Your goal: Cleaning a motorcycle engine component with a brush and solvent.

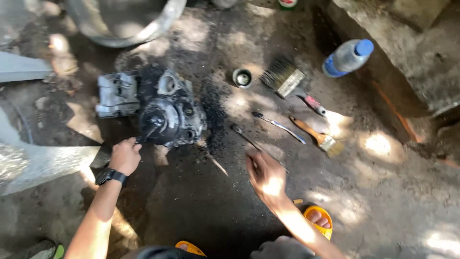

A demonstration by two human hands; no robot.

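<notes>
Greasy black metal sits on the dirt floor (383, 211): an engine block (167, 112), caked in oil, with a cleaner grey cylinder part (116, 93) joined to its left side. The person crouches over it. Their left hand (125, 156), a dark watch (111, 176) on the wrist, is closed round a thin dark tool handle (143, 136) whose far end rests against the block's round cover. Their right hand (265, 175) is low over the floor to the right of the block, fingers curled at the near end of a long slim metal tool (247, 138); it is blurred, and I cannot tell whether the fingers have actually clamped on it. The two hands are well apart.

Further right lie a shiny wrench (279, 126), a small paintbrush with a wooden handle (317, 136), and a broad dark-bristled brush (286, 79). A small round metal cap (242, 77) sits just left of the broad brush. A plastic bottle with a blue cap (348, 57) leans beside a concrete ledge (412, 52). Yellow sandals (320, 224) show at the bottom edge, and a grey curved rim (143, 33) lies beyond the block.
</notes>
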